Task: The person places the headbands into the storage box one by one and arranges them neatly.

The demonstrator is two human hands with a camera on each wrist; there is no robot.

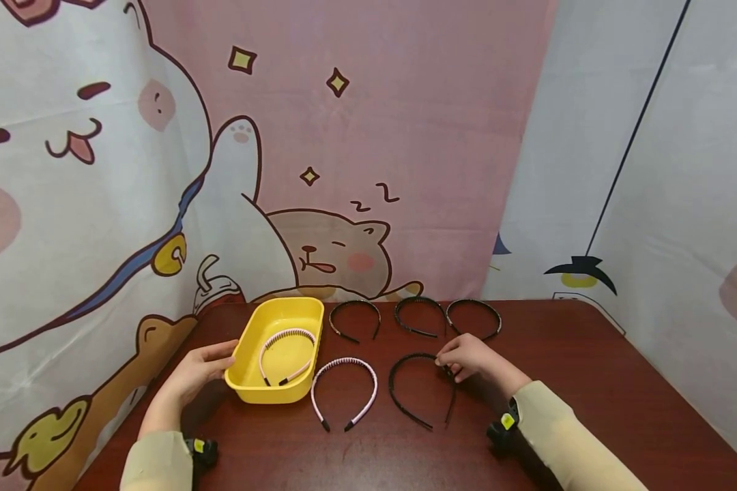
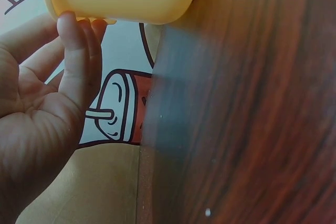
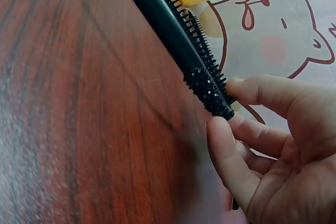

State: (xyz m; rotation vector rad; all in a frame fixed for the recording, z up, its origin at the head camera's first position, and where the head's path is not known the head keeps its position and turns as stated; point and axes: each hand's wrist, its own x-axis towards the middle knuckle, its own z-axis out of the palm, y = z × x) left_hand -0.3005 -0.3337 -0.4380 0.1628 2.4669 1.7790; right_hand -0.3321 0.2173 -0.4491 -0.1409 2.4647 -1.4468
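My right hand [image 1: 471, 356] pinches a black headband [image 1: 404, 402] on its right side, between thumb and fingers. Close up in the right wrist view, this headband [image 3: 168, 30] shows small teeth inside and a glittery black section by my fingertips; part of it lies behind the hand. At the left, my left hand [image 1: 201, 372] holds the left rim of a yellow plastic basin [image 1: 270, 394], fingertips at its edge. Inside the basin lies a pink headband [image 1: 291, 332] with dark tips. Another pink headband [image 1: 345, 361] rests on the table between the basin and the black one.
Along the back of the brown table [image 1: 583, 382] lie three dark headbands: one [image 1: 355, 301] beside the basin, one [image 1: 419, 299] in the middle, one [image 1: 474, 301] to the right. A cartoon-printed cloth [image 1: 417, 157] hangs behind the table and at its sides.
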